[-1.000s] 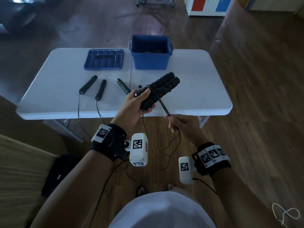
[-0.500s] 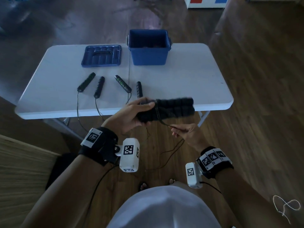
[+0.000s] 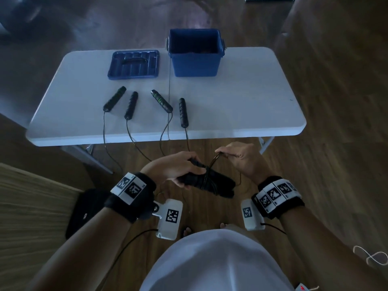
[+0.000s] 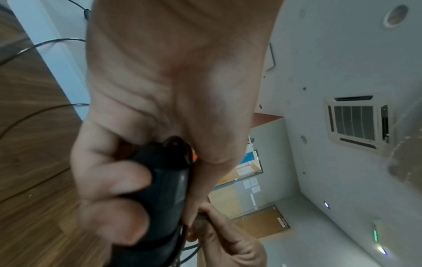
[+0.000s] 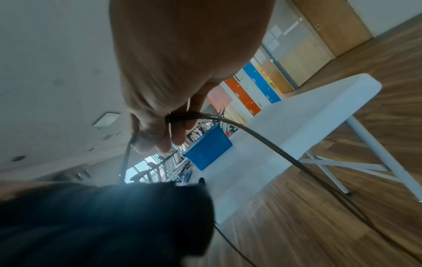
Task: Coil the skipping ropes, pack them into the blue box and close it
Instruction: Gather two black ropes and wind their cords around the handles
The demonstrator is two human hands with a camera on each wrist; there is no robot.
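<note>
Winding the cord round a pair of handles, short of the table

On the white table (image 3: 241, 97) the blue lid (image 3: 133, 64) lay at the left, the four loose handles (image 3: 131, 105) in the middle with their cords hanging over the near edge, and the open blue box (image 3: 195, 59) stood behind them, well apart from the hands. The left hand (image 3: 174, 168) was curled tight round the paired black handles (image 3: 212, 184), thumb on top. The right hand (image 3: 243, 159) pinched the thin cord (image 5: 262, 137) just above the bundle, fingers bent. To wrap well, I judged, the cord wanted steady tension, each turn laid beside the last, the left grip kept firm so the handles stayed together
</note>
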